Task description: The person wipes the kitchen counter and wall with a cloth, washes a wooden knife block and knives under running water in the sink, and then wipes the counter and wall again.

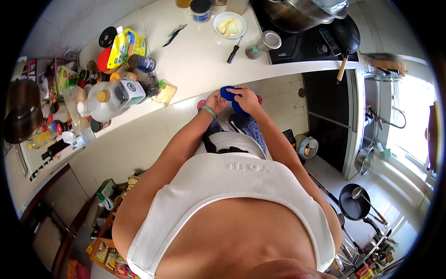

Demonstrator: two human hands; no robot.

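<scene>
In front of my waist, just below the counter's front edge, both hands meet at a deep-blue item (pixel 227 93). It looks like cloth, but its exact kind cannot be made out. My right hand (pixel 247 99) grips it from the right, fingers lying over its top. From the other side my left hand (pixel 217 101) holds its left edge with bent fingers; a pale green bracelet (pixel 209 110) circles that wrist. More blue hangs beneath the right hand. On the counter beyond are a white bowl of peeled garlic (pixel 230 25), a black-handled tool (pixel 234 50) and a metal-lidded jar (pixel 263 44).
A cooktop (pixel 297 49) carries a large pot (pixel 297 14) and a wok (pixel 346 35), its wooden handle overhanging the edge. Bottles and jars crowd the counter's left, including a plastic jug (pixel 103 104). A dark peeler-like tool (pixel 174 35) lies farther back. A bin (pixel 308 147) stands on the floor.
</scene>
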